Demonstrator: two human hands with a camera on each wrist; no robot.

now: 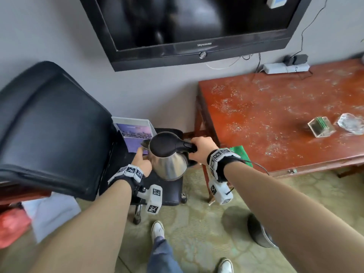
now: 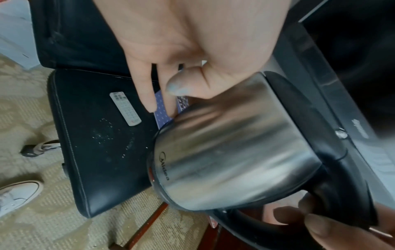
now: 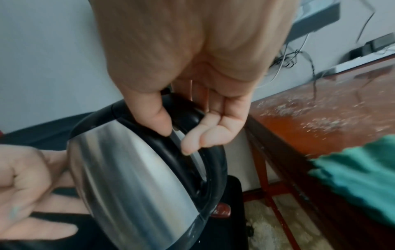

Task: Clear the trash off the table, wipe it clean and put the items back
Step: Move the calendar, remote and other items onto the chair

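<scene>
Two hands on the kettle: right hand curls round its black handle at 3 o'clock, left hand, fingers nearly straight, touches the steel side at 9 o'clock. Kettle is tilted, above chair seat w/ remote, left of dusty table.

A red-brown wooden table is seen against the wall, its top scattered with pale crumbs; a small clear box, a glass ashtray and a white power strip are set on it, and a green cloth is draped over its near corner. Beside it, a black padded chair seat is occupied by a white remote control and a purple booklet. Both pieces are borne by a patterned beige carpet.
</scene>
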